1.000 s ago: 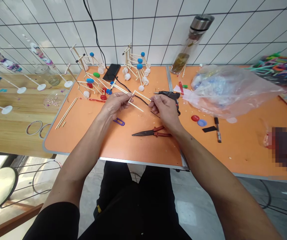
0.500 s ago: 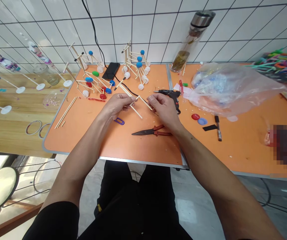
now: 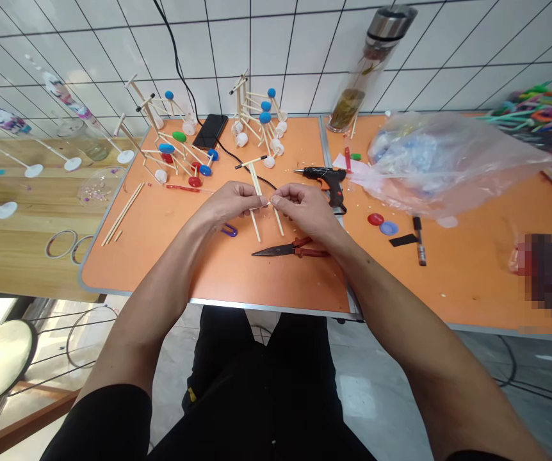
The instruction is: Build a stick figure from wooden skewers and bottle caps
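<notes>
A small frame of wooden sticks (image 3: pixel 255 179), with a dark-tipped crossbar at its far end, is held over the orange table (image 3: pixel 228 272). My left hand (image 3: pixel 238 203) pinches one side of it, and my right hand (image 3: pixel 300 203) pinches the other side, with the fingertips of both hands almost meeting. Two stick ends point toward me below the fingers. Just below my right hand lie long-nose pliers (image 3: pixel 288 250) with red handles. A purple clip-like piece (image 3: pixel 229 230) shows partly under my left hand. Right of the hands rests a black glue gun (image 3: pixel 326 179).
Stick models with bottle caps (image 3: pixel 175 147) stand at the back left, another model (image 3: pixel 257 118) at back centre, beside a phone (image 3: pixel 211 132). Loose sticks (image 3: pixel 123 213) lie left. A glass bottle (image 3: pixel 362 80), a plastic bag (image 3: pixel 439 160) and a marker (image 3: pixel 419 240) are on the right.
The stick frame has turned so its legs point toward me and its crossbar lies further right. My hands have come together, fingertips nearly touching.
</notes>
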A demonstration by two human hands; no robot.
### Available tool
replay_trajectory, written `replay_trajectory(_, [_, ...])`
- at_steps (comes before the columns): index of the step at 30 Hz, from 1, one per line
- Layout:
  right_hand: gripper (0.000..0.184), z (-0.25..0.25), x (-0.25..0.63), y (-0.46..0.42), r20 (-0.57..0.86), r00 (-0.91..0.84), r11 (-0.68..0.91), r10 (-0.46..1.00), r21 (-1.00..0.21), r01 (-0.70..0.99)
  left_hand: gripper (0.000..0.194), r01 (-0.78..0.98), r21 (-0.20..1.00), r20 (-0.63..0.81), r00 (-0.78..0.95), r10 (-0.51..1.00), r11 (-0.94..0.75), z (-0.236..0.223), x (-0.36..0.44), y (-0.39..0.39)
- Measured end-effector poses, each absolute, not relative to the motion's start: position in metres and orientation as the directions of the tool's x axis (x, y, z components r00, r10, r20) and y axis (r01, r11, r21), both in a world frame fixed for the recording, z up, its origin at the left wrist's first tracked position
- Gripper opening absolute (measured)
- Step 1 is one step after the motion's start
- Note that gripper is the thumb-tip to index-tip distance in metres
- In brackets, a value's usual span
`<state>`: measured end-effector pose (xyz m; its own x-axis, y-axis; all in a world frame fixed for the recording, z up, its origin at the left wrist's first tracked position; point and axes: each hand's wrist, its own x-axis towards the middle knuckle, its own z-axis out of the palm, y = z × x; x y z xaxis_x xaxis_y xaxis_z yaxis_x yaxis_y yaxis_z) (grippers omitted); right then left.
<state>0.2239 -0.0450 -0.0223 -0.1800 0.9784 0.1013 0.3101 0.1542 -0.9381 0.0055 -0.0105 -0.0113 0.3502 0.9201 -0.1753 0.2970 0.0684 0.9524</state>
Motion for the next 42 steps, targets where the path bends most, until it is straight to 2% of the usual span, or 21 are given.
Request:
replay_trajectory(9, [0.026,-0.0192,0.2218,-0.0494,0.037,-0.186,0.085,0.982,-0.963,0.257,0.038,0.302,0.953,-0.146,0.356,0.923,0.034,-0.0123,0.0056,-0.0110])
replay_trajectory(24, [0.025,-0.0220,0.2201,-0.0472,0.037,-0.179,0.082,0.983,-0.965,0.250,0.039,0.307,0.951,-0.145,0.337,0.930,0.037,-0.0076,0.0093,-0.0142])
replay_trajectory(36, [0.027,-0.0185,0.2185,-0.0501,0.024,-0.199,0.076,0.980,-0.963,0.259,0.042,0.194,0.981,-0.097,0.353,0.931,0.029,-0.0110,0.0101,-0.0133])
replay_trajectory(42, [0.028,-0.0224,0.2208,-0.0469,0.055,-0.123,0.077,0.991,-0.979,0.189,0.046,0.063,0.997,-0.058,0.300,0.952,0.041,-0.0128,0.0092,-0.0099])
